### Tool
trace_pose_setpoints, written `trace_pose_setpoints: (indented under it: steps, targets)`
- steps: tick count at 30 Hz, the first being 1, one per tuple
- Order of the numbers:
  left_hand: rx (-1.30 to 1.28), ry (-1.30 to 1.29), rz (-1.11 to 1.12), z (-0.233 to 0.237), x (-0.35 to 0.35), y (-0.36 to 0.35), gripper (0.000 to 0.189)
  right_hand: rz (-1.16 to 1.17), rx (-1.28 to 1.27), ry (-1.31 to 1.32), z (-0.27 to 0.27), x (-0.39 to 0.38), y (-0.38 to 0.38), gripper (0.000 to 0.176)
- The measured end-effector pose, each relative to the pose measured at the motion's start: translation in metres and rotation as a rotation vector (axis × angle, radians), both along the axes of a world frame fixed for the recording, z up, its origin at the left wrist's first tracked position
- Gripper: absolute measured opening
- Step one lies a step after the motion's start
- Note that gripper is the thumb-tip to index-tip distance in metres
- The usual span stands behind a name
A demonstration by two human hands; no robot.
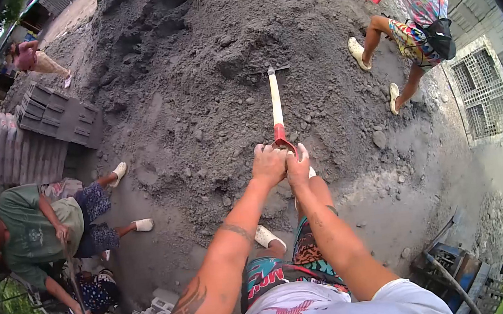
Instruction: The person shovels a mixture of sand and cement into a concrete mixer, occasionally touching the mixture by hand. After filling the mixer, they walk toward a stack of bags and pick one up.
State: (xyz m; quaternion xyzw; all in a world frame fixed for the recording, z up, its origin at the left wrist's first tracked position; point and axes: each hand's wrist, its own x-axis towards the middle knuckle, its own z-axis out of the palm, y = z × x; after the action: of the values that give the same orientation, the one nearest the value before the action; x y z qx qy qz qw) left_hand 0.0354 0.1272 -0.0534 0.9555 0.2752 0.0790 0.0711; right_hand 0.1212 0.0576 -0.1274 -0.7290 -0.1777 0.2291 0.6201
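A shovel [276, 100] with a pale shaft and a red grip end points away from me into the pile of dark grey gravelly sand [190, 70]. Its blade is sunk in the sand, so only the top edge shows. My left hand [269, 166] is closed at the red handle. Close beside it, touching or nearly so, my right hand [298, 167] is wrapped round the same handle. Both arms reach straight forward, and the fingers partly hide the grip.
At left, a person [40, 227] holds a long-handled tool; another person [416, 17] stands on the pile's right side with a tool. A third person [35, 61] is farther back. Stacked blocks [61, 117], a metal grate [482, 91] and a machine [453, 264] stand around.
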Motion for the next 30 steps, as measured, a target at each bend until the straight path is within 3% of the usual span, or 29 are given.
trace_pose_setpoints:
  steps: [2,3,6,7,9,11,14,15,17,18,20,21,23,25,26,28,30]
  targets:
    - [-0.001,0.054,0.099,-0.034,-0.006,-0.025,0.013,-0.015,0.006,0.433,-0.044,-0.017,-0.024,0.043]
    - [-0.121,0.149,0.137,-0.050,-0.008,-0.040,0.015,-0.007,-0.019,0.516,-0.039,-0.025,-0.040,0.029]
    - [-0.144,0.302,0.183,-0.109,-0.013,-0.103,0.024,-0.068,-0.202,0.684,-0.086,-0.025,-0.089,0.024]
    - [-0.242,0.373,0.186,-0.122,-0.012,-0.121,0.035,-0.036,-0.171,0.828,-0.100,-0.018,-0.107,0.022]
    - [-0.226,0.368,0.157,-0.146,0.006,-0.150,0.037,-0.053,-0.173,0.884,-0.122,0.005,-0.134,0.021]
    - [-0.228,0.348,0.089,-0.144,0.030,-0.175,0.044,-0.047,-0.137,0.890,-0.145,0.033,-0.173,0.021]
    - [-0.290,0.327,-0.069,-0.110,0.073,-0.200,0.043,-0.014,-0.029,0.890,-0.123,0.079,-0.221,0.021]
    - [-0.284,0.333,-0.069,-0.093,0.082,-0.203,0.043,-0.050,0.029,0.892,-0.110,0.091,-0.238,0.021]
    - [-0.422,-0.033,-0.173,-0.064,0.101,-0.202,0.043,-0.128,0.045,0.934,-0.063,0.118,-0.269,0.020]
    - [-0.419,-0.031,-0.173,-0.066,0.112,-0.198,0.043,-0.177,0.009,0.974,-0.035,0.131,-0.282,0.020]
    - [-0.506,-0.282,0.183,-0.086,0.135,-0.186,0.043,-0.196,0.133,0.969,-0.031,0.146,-0.326,0.024]
    - [-0.540,-0.248,0.389,-0.115,0.151,-0.181,0.047,-0.279,0.109,1.045,-0.013,0.154,-0.342,0.025]
    - [-1.308,-0.380,0.930,-0.189,0.188,-0.160,0.049,-0.385,0.068,1.109,0.020,0.163,-0.374,0.027]
    - [-2.012,-0.560,1.223,-0.241,0.215,-0.140,0.042,-0.414,0.030,1.102,0.039,0.169,-0.407,0.027]
    - [-2.022,-0.555,1.247,-0.256,0.229,-0.139,0.042,-0.459,0.001,1.087,0.049,0.172,-0.419,0.030]
    - [-2.185,-0.855,1.483,-0.289,0.259,-0.144,0.034,-0.517,-0.040,1.070,0.046,0.182,-0.439,0.033]
    - [-2.137,-0.725,1.492,-0.364,0.259,-0.175,0.026,-0.676,-0.088,1.085,0.035,0.178,-0.465,0.040]
